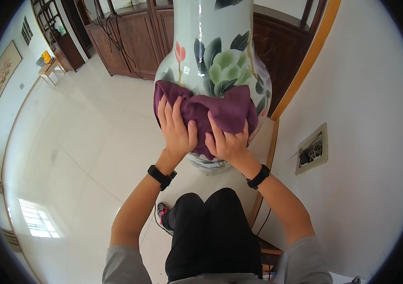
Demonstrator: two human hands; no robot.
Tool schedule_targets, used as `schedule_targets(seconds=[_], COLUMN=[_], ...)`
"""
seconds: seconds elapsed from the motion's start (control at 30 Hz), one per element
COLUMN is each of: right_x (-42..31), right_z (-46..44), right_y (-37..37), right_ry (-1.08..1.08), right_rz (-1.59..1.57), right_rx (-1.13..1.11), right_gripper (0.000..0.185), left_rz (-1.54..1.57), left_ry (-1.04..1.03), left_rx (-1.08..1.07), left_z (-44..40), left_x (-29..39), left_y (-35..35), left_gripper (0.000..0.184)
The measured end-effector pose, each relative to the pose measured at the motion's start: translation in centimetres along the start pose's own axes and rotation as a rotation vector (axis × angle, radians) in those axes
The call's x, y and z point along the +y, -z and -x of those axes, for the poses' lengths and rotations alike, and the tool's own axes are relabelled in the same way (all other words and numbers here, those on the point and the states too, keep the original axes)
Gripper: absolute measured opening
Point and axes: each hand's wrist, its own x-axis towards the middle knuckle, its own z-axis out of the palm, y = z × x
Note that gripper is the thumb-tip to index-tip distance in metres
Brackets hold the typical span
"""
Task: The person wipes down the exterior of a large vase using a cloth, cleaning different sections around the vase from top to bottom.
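Note:
A large white porcelain vase (187, 66) painted with green and pink flowers stands upright in front of me. Across its rounded belly lies a bunched purple cloth (232, 110). My left hand (177, 130) holds the cloth's left side against the vase, fingers pointing up and thumb on the fabric. On the right part, my right hand (230, 144) grips the cloth, its fingertips partly covered by a fold. Both hands are close together, thumbs a little apart. The vase's lower belly is partly hidden behind the cloth and my hands.
A dark carved wooden cabinet (130, 45) with hanging black cables stands behind the vase. A white wall at right has an open socket box (312, 150) with loose wires. Glossy tiled floor (83, 137) extends left, toward a small bench (50, 70). My knees (206, 213) are near the vase's base.

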Motion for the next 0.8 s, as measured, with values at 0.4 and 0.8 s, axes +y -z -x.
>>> schedule_targets(seconds=[0.4,0.8], right_x=[-2.3,-1.8], right_z=[15.3,5.3], right_y=[-2.3,3.5], right_ry=[-0.184,-0.020], right_rz=[-0.553,-0.173], right_rx=[-0.781,-0.228], right_gripper=[0.031,0.046], left_rz=[-0.207,-0.099], left_ry=[-0.043,0.022], left_rx=[-0.626,-0.346], left_z=[22.1,4.9], left_x=[-3.3,0.5], left_y=[1.1,6.2], left_gripper=[0.073,0.069])
